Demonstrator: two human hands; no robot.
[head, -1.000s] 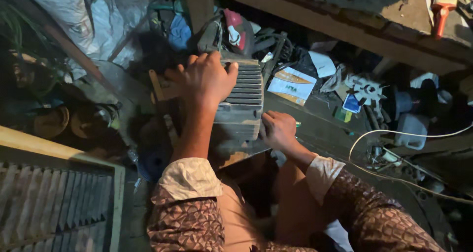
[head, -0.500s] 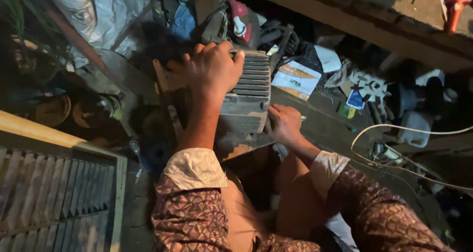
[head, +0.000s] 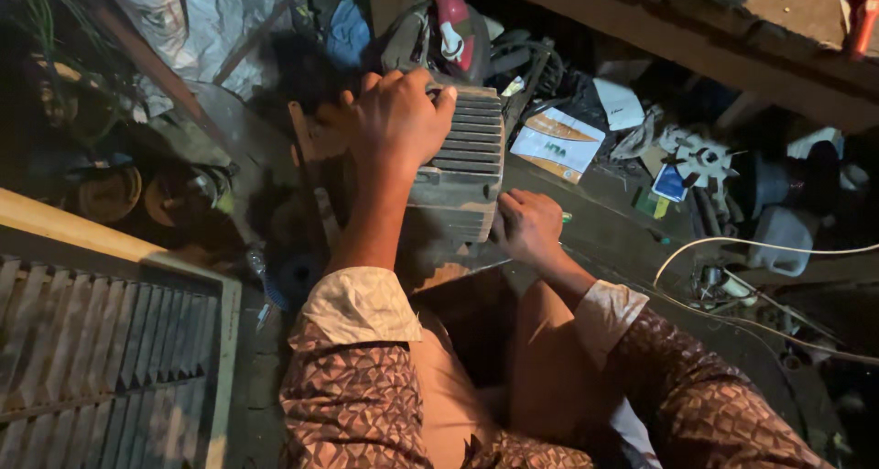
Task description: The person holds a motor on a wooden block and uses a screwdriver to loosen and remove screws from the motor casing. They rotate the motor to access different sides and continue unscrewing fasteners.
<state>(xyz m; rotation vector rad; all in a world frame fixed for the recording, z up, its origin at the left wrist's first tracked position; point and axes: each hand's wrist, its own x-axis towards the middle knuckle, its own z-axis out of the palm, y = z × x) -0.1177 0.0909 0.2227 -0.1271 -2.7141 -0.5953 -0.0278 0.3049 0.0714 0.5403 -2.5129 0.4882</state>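
At centre of the head view: one ribbed grey motor housing (head: 462,162), standing on a dark cluttered work surface (head: 604,240). Margins: louvred panel (head: 101,350) near-left; a white cable (head: 760,245) loops at right; paper packet (head: 557,142) just beyond the housing; little free room on any side. Left hand (head: 396,121): arm extended, palm down, fingers wrapped over the housing's top. Right hand (head: 528,226): curled against the housing's lower right edge, gripping a small tool, mostly hidden.

One head-worn camera looks steeply down, close over the hands and knees; cluttered floor beyond.
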